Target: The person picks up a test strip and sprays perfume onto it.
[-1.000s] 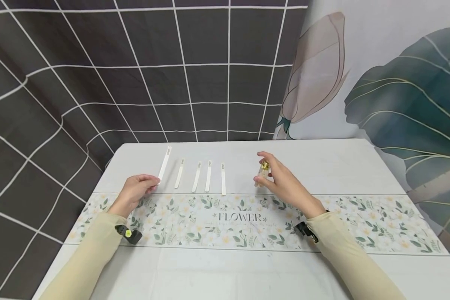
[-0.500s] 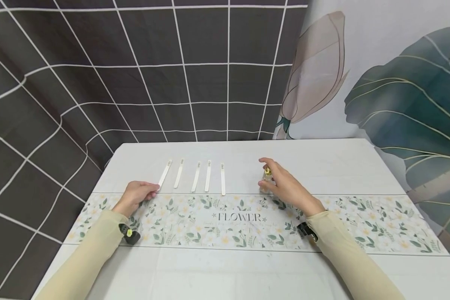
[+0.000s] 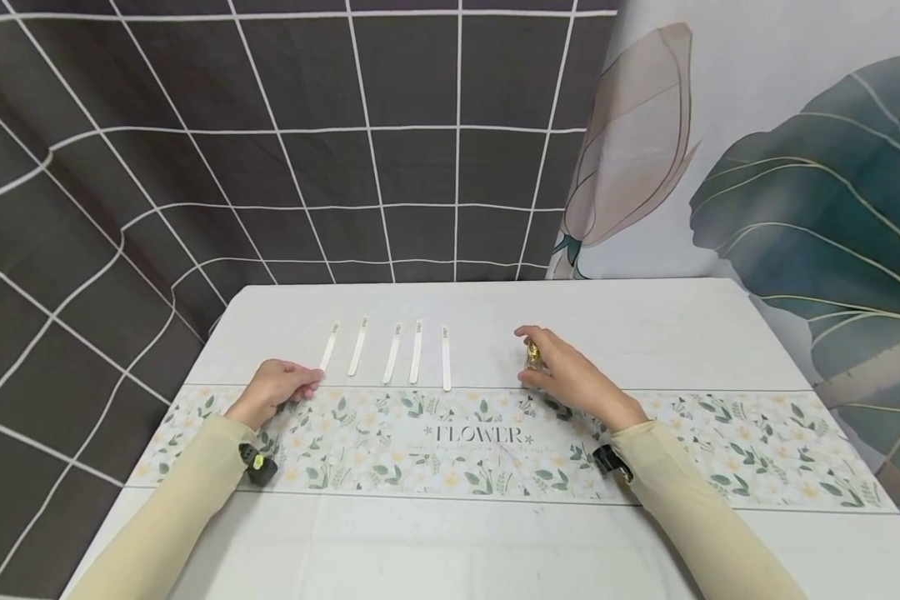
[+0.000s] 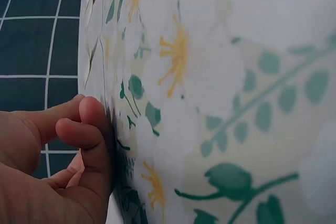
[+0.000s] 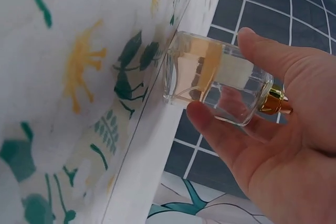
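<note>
The left grip sits at eight o'clock against the flowered counter; thin strips and a gridded backdrop lie toward ten.

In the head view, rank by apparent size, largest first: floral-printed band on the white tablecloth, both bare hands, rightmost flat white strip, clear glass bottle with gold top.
1. Floral-printed band
2. Right hand
3. Left hand
Smallest, unranked: rightmost white strip and clear glass bottle; the right hand partly hides the bottle.
</note>
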`<move>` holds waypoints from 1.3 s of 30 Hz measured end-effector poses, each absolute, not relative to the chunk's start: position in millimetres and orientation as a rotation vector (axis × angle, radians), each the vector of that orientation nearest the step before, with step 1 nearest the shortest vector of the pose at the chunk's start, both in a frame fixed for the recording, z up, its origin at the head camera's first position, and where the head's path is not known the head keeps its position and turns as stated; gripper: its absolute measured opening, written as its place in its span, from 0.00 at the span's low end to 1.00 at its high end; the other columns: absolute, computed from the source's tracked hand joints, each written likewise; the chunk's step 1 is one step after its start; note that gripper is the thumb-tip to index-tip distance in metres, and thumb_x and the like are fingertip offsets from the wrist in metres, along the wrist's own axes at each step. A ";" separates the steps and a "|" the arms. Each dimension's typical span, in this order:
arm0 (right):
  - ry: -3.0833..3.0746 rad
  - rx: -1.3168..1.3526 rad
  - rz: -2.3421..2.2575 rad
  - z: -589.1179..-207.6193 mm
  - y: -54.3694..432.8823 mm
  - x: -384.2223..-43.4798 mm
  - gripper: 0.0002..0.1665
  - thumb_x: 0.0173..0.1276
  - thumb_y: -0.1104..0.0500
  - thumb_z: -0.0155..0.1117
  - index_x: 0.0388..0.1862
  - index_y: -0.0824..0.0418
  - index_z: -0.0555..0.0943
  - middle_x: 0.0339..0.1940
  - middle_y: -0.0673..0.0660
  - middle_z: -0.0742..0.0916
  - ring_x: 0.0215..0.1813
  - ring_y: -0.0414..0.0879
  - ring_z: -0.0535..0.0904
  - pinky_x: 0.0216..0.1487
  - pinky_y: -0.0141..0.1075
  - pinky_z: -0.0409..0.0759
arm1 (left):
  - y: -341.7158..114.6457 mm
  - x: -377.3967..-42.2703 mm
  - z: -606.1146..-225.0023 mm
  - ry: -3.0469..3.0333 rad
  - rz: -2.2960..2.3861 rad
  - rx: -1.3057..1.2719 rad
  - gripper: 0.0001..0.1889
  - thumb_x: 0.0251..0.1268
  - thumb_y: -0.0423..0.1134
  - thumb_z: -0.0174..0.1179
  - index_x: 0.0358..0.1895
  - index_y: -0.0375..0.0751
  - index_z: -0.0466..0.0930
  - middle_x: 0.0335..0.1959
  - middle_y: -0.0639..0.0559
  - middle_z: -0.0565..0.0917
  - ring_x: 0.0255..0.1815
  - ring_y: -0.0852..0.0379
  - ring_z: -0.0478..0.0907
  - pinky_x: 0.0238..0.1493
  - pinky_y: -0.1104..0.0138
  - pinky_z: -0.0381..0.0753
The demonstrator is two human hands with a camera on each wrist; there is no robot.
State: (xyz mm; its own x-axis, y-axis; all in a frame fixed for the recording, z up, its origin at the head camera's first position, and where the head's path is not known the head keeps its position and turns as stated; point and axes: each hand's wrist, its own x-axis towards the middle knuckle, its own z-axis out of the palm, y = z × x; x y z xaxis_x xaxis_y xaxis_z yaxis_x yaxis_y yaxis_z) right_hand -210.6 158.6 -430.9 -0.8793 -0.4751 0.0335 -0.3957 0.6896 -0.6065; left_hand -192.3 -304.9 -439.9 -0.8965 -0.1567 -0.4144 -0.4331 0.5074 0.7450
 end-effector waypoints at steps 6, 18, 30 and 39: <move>2.768 -0.728 -0.936 -432.2 158.0 -208.1 0.39 0.74 0.57 0.66 0.78 0.58 0.60 0.70 0.65 0.74 0.72 0.61 0.72 0.69 0.59 0.70 | -303.3 -191.7 -433.0 2.525 1.290 -0.450 0.16 0.75 0.46 0.59 0.37 0.33 0.80 0.21 0.56 0.80 0.23 0.61 0.74 0.29 0.70 0.74; 2.782 -0.734 -0.896 -429.7 157.9 -207.6 0.38 0.75 0.57 0.65 0.78 0.58 0.61 0.71 0.65 0.73 0.71 0.61 0.71 0.69 0.60 0.70 | -282.9 -208.0 -410.5 2.716 1.032 -0.318 0.24 0.79 0.50 0.50 0.44 0.31 0.86 0.31 0.45 0.86 0.37 0.52 0.75 0.42 0.63 0.72; 2.777 -0.737 -0.913 -431.7 157.3 -207.8 0.37 0.75 0.57 0.64 0.78 0.58 0.61 0.71 0.65 0.73 0.72 0.61 0.71 0.70 0.59 0.69 | -265.7 -210.7 -428.8 2.569 1.049 -0.304 0.20 0.77 0.47 0.51 0.35 0.34 0.85 0.18 0.53 0.81 0.17 0.61 0.66 0.25 0.68 0.68; 2.753 -0.744 -0.954 -432.0 157.7 -207.2 0.39 0.75 0.57 0.63 0.79 0.61 0.58 0.74 0.65 0.71 0.74 0.61 0.68 0.72 0.59 0.67 | -259.9 -212.8 -433.2 2.573 1.022 -0.227 0.23 0.74 0.48 0.57 0.21 0.37 0.82 0.11 0.54 0.75 0.11 0.63 0.59 0.17 0.70 0.61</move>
State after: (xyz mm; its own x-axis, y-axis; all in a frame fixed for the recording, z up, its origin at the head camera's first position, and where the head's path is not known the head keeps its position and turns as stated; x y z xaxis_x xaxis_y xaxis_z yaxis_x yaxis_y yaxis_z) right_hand -207.2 157.7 -432.0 -0.8692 -0.4934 0.0331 -0.4080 0.6777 -0.6117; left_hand -212.8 -259.9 -433.2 -0.9215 -0.0154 -0.3880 -0.2774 0.7253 0.6300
